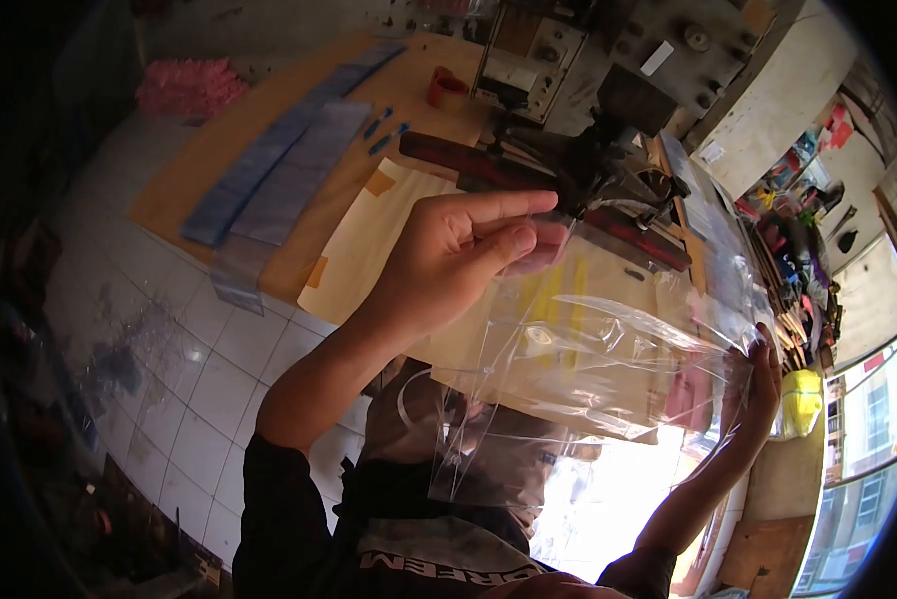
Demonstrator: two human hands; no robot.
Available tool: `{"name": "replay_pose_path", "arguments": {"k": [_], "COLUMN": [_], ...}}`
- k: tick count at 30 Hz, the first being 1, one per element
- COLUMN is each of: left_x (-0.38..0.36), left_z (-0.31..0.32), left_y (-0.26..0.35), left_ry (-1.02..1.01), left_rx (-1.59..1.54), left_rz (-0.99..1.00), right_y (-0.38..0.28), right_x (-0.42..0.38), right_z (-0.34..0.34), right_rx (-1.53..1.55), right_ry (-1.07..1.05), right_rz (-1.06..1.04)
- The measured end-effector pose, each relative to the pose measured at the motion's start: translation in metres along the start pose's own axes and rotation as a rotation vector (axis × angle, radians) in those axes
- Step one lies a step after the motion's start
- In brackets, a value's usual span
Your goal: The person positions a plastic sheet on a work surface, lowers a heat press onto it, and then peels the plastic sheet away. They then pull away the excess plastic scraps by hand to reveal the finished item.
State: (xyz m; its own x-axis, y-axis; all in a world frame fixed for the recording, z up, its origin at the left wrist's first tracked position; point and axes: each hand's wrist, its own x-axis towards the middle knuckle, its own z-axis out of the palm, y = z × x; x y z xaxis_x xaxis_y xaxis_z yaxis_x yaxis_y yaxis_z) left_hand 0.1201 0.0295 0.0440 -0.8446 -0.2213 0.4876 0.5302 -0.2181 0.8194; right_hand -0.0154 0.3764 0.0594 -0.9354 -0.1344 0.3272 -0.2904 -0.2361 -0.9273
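A clear plastic sheet [588, 339] stretches in front of my body between both hands, its creases catching the light. At its upper left corner my left hand [458, 245] pinches the film between thumb and fingers. My right hand [760, 384] is at the right edge of the sheet, fingers bent around the film, partly seen through it. Just beyond my left hand stands a dark machine [598, 150] with a long dark-red bar [636, 238]. Beige board [369, 240] with tape on its edge lies under and beside the sheet.
Bluish plastic strips [279, 170] lie on the wooden table [199, 160] at left, near a red tape roll [448, 88]. Control boxes [533, 65] stand behind the machine. A pink heap [191, 86] is at far left. A yellow bag [800, 401] hangs at right.
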Motion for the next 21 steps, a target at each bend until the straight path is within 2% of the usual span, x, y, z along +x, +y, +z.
{"name": "replay_pose_path", "arguments": {"k": [8,13,21], "left_x": [0.001,0.002,0.002], "left_z": [0.001,0.001,0.002], "left_y": [0.000,0.000,-0.002], "left_ry": [-0.024,-0.026,0.039], "left_rx": [-0.036,-0.039,-0.037], "left_rz": [-0.019,-0.033,-0.019], "right_y": [0.002,0.006,0.003], "right_x": [0.001,0.004,-0.001], "right_z": [-0.011,-0.021,-0.016], "right_rx": [-0.053,0.005,-0.007], "right_ry": [0.033,-0.037,-0.004], "right_rz": [0.019,0.001,-0.008]}}
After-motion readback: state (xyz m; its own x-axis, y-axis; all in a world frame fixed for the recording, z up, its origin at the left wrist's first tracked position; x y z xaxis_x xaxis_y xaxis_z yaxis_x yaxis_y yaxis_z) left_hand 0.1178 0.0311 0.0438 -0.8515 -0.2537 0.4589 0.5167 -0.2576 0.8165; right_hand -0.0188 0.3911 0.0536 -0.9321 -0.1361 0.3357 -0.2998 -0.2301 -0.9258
